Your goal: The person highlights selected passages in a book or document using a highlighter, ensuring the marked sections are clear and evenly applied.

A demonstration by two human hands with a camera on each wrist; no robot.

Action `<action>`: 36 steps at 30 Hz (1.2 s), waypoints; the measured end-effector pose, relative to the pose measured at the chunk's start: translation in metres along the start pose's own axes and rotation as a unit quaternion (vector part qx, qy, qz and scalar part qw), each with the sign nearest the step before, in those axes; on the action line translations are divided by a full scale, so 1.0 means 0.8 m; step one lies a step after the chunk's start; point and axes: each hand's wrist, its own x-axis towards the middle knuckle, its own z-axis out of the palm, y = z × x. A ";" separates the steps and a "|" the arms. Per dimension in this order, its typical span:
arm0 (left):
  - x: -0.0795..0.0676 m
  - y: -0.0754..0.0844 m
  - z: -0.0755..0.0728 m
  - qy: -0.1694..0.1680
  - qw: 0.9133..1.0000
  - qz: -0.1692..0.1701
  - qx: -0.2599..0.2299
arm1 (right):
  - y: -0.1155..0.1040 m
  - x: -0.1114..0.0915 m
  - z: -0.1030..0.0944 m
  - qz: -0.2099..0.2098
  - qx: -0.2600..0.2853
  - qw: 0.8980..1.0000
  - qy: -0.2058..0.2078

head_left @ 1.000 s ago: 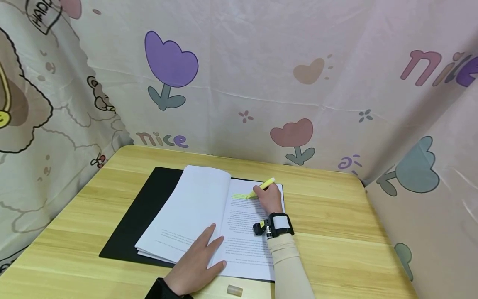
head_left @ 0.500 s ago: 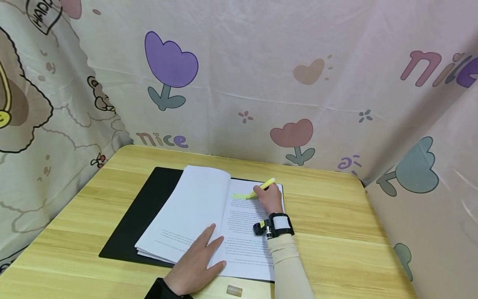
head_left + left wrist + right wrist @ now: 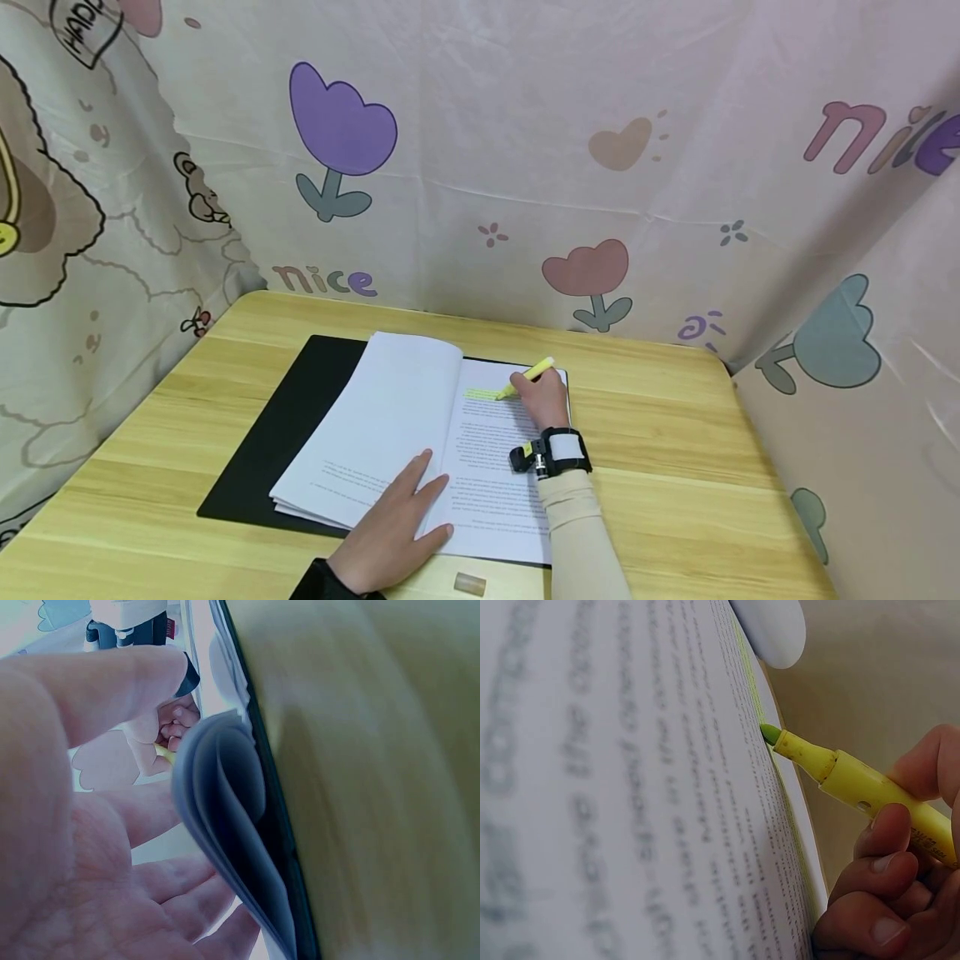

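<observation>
My right hand (image 3: 546, 400) pinches a yellow highlighter (image 3: 534, 368). In the right wrist view the highlighter's green-yellow tip (image 3: 769, 733) meets the printed page (image 3: 705, 787) at a yellow-marked line. That page (image 3: 487, 492) is the right side of an open stack of paper, with yellow-marked lines (image 3: 483, 394) near its top. Across the fold and lower part of the paper rests my left hand (image 3: 390, 533), fingers spread and holding nothing. In the left wrist view, folded-over sheets (image 3: 202, 780) curve beside its fingers.
Beneath the paper lies a black folder (image 3: 285, 442), jutting out on the left. A small grey-brown block (image 3: 470, 584) sits near the front edge of the wooden table (image 3: 660, 433). A printed curtain (image 3: 465, 150) hangs behind and along both sides.
The highlighter and my right hand have crept very slightly rightward along the marked line. My left hand and the paper stay in place.
</observation>
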 end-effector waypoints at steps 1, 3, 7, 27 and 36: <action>0.000 0.000 0.000 0.000 1.000 -0.001 -0.001 | 0.000 0.000 0.000 0.001 0.000 1.000 0.001; 0.000 0.000 0.000 -0.001 1.000 -0.002 -0.002 | -0.001 0.000 -0.001 0.001 0.000 1.000 0.000; 0.001 -0.001 0.001 0.001 1.000 -0.001 -0.002 | -0.002 -0.001 -0.001 0.001 0.002 1.000 0.001; 0.000 0.000 0.001 0.003 1.000 0.000 0.000 | 0.000 0.000 -0.003 0.009 0.015 1.000 0.005; 0.000 0.000 0.000 0.004 1.000 -0.001 0.000 | 0.003 0.003 -0.003 0.013 0.014 1.000 0.003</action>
